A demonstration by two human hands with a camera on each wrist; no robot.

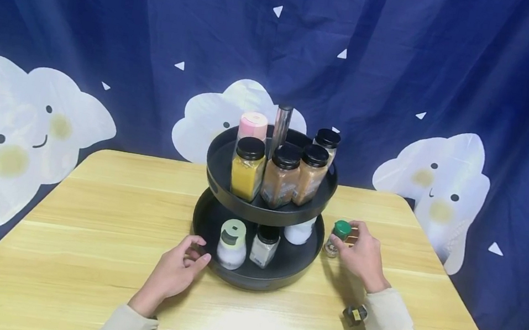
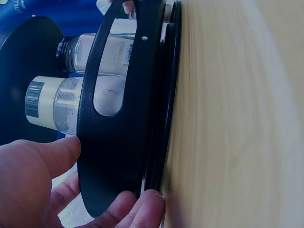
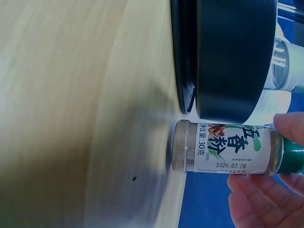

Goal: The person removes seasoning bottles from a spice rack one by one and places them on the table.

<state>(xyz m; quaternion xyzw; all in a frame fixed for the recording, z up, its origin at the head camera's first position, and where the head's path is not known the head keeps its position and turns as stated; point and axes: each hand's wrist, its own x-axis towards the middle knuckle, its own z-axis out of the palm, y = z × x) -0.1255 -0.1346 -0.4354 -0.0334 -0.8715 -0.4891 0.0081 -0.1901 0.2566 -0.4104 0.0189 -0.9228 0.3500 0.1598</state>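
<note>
A black two-tier round tray [image 1: 256, 282] stands on the table. At the left of its lower tier, my left hand [image 1: 176, 270] holds the rim, with thumb and fingertips against the wall in the left wrist view. Just right of the tray, my right hand [image 1: 364, 256] grips a five-spice powder jar [image 3: 232, 148] by its green cap [image 1: 342, 229]. The jar is upright; whether its base touches the table I cannot tell. The lower tier holds a shaker with a pale green lid [image 1: 232, 243], a black-capped jar [image 1: 265, 247] and a white container [image 1: 299, 232].
On the upper tier stand a yellow spice jar [image 1: 247, 171], brown spice jars [image 1: 281, 178], another black-capped jar [image 1: 327, 144] and a pink-lidded container [image 1: 253, 125] around a metal post [image 1: 281, 128]. A blue curtain [image 1: 282, 33] with clouds hangs behind the wooden table [image 1: 111, 223].
</note>
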